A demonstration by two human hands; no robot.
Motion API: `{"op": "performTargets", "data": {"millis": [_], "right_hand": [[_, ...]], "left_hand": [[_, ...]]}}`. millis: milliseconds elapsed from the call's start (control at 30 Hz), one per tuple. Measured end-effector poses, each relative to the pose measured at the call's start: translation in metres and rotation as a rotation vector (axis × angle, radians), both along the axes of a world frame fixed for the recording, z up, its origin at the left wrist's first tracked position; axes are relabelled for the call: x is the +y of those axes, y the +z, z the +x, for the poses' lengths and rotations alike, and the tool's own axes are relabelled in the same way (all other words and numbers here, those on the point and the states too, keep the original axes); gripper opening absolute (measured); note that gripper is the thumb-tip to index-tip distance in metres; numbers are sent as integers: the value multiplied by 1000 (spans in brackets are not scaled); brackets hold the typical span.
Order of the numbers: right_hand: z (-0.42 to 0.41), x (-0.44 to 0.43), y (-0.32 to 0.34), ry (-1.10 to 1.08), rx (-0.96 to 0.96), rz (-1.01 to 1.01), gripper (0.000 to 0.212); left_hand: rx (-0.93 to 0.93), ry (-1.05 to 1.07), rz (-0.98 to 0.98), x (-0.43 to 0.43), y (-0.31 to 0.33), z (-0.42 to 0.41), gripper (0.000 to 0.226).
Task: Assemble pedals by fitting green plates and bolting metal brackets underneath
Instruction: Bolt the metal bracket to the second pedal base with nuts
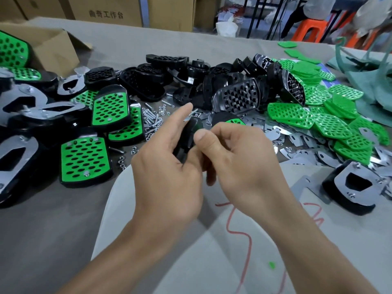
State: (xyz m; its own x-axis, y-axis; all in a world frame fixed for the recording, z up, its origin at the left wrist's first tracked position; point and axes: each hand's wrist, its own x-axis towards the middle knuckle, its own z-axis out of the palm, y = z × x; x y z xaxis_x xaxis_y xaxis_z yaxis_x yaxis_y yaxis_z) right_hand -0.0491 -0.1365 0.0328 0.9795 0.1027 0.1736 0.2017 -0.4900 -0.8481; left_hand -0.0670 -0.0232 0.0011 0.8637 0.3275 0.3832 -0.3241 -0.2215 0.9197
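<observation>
Far left corner of the surface (42,230) has an open cardboard box (53,47), and in front of it a bunch of finished pedals (86,161), some green side up, some showing the bracket. Next over, loose bolts (151,120) and nuts are scattered about. Near the front edge, mid-surface, the left hand (165,172) is wrapped round a black pedal (187,136), index finger sticking straight out. The right hand (239,158) pinches the same pedal, thumb on its edge. The hands hide most of it. Behind them is a heap of bare pedal bodies (237,97). Right side has piled green plates (331,124) over loose metal brackets (297,141), plus an upturned bracketed pedal (356,185).
</observation>
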Motion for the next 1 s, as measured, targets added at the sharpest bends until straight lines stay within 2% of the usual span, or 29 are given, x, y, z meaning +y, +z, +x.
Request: {"op": "performTargets", "data": {"millis": [67,167,233,333,433,500,600,733,800,900,967,1000], "right_hand": [[1,3,-4,12,18,117,39],[13,2,-9,-101,91,314,37],[27,1,-8,-153,68,277,27],[57,7,-2,-149,-32,2,23],[90,28,9,23,-89,-305,23],[113,45,15,159,-104,-540,21],[136,62,15,319,-76,-783,24],[149,66,9,345,-66,-865,28],[149,68,3,351,-131,-859,35],[141,66,2,386,-145,-863,32],[136,60,7,359,-128,-774,34],[131,55,10,300,-102,-641,33]], "left_hand": [[34,1,-85,4,2,3,59],[106,30,-163,13,6,8,59],[165,41,-253,20,9,12,56],[264,33,-481,31,13,18,54],[351,8,-663,39,16,23,53],[385,3,-720,43,16,25,54],[411,10,-763,49,16,27,53],[368,49,-663,51,13,27,54],[302,116,-484,48,13,26,53],[210,199,-226,41,16,22,55],[172,214,-145,38,18,18,58],[164,217,-115,37,18,16,59]]}}
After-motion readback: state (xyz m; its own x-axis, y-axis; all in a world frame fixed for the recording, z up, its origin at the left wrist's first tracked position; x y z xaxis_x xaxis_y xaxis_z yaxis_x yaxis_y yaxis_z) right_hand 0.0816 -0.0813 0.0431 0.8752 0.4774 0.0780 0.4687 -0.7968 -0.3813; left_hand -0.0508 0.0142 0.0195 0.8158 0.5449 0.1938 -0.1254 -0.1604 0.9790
